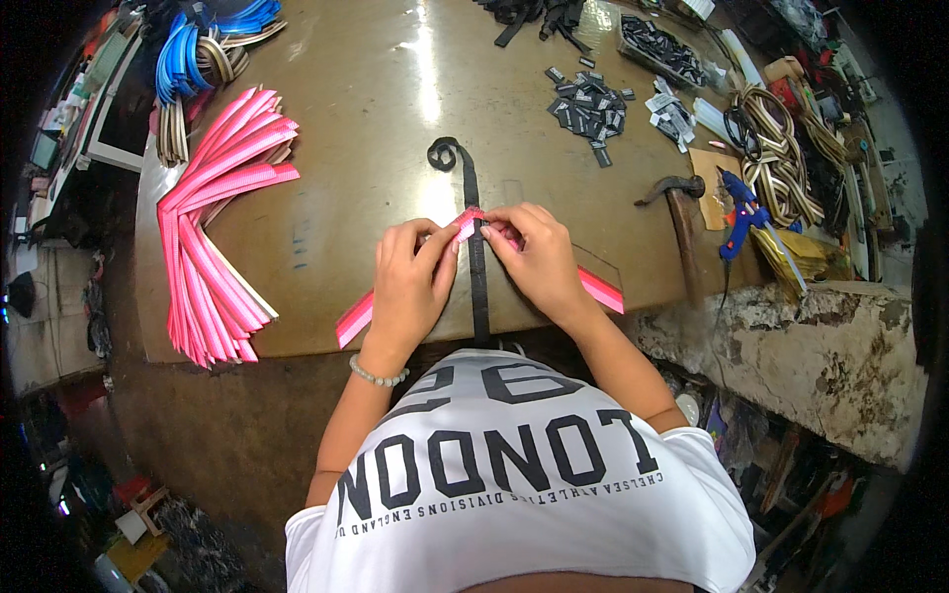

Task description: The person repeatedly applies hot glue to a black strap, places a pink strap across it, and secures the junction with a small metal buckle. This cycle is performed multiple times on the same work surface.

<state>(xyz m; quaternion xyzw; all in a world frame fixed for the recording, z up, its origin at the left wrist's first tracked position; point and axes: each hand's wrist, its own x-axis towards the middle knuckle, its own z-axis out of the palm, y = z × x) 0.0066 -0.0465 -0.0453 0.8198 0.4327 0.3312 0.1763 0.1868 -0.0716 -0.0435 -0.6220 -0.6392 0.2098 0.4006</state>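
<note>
Pink strip (593, 287) lies bent across the near edge of the bench (376, 119), its fold raised at the middle where both hands meet, its two ends running down and outward to either side. Left hand (407, 287) pinches the fold with thumb and fingers closed on it; right hand (539, 259) pinches it too from the other side, fingertips nearly touching the left's. A black strap (478, 277) runs straight under the fold, between the hands, toward the person, its far end curled into a loop. To the left a fan of pink strips (213, 237) is spread on the bench, with blue and striped strips (198, 54) beyond it. To the right lie a hammer (680, 212) and, just beside it, a blue glue gun (741, 212) (nozzle pointing away). Farther off, small black pieces (591, 107) are scattered near a tray (660, 49).
</note>
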